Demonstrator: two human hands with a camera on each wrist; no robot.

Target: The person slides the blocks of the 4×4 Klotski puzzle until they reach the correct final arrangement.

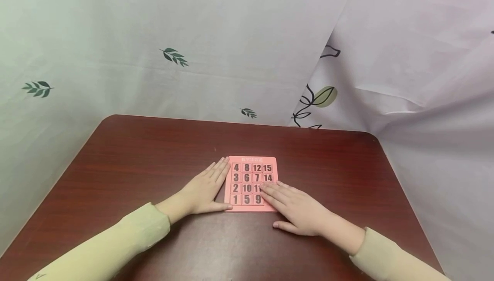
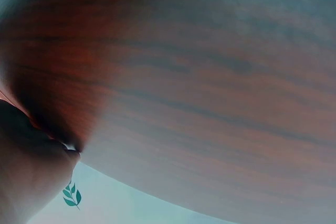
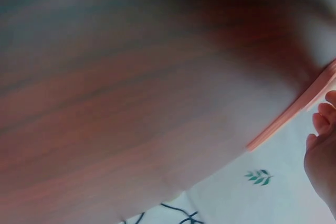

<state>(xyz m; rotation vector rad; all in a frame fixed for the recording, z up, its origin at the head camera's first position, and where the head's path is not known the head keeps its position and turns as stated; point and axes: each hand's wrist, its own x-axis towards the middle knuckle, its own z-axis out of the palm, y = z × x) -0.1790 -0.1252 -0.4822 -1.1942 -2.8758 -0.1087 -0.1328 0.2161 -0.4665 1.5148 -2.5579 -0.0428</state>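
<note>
A pink number slide puzzle (image 1: 247,178) lies flat on the table, its tiles in rows under a strip of white characters. My left hand (image 1: 204,190) lies along the puzzle's left edge, fingers extended, with the thumb at the near left corner. From the right, my right hand (image 1: 302,212) reaches over the puzzle; its straight fingertips rest by the 11 tile and cover the lower right tiles. The right thumb sits apart, off the near edge. In the right wrist view, the puzzle's side (image 3: 291,111) shows beside the fingers. The left wrist view shows only part of the left hand (image 2: 37,177).
The dark red wooden table (image 1: 162,143) has rounded far corners. Behind it and along both sides hangs a pale curtain (image 1: 216,28) with leaf prints. A pale sleeve covers each forearm.
</note>
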